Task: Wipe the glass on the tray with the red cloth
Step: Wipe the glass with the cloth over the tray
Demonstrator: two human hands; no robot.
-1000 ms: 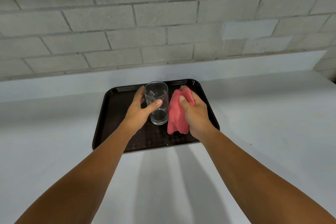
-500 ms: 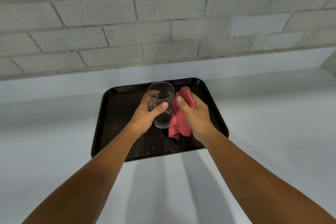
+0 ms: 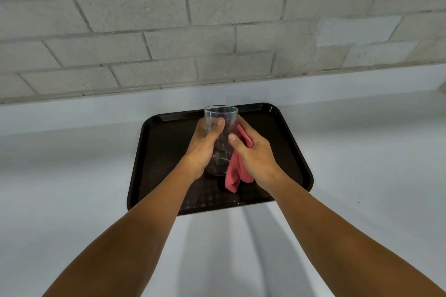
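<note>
A clear drinking glass [image 3: 221, 116] is held upright above the black tray [image 3: 164, 152], with my left hand [image 3: 205, 147] wrapped around its left side and thumb across the front. My right hand [image 3: 255, 154] grips the red cloth [image 3: 235, 173] and presses it against the glass's right side. The cloth's loose end hangs down below my right palm, over the tray. Part of the cloth is hidden behind my right hand.
The tray lies on a white counter [image 3: 362, 164] that runs along a grey block wall [image 3: 217, 31]. A raised white ledge [image 3: 96, 106] runs behind the tray at the foot of the wall.
My left hand has lifted the glass off the tray and toward me. My right hand has brought the red cloth in against the glass's right side.
</note>
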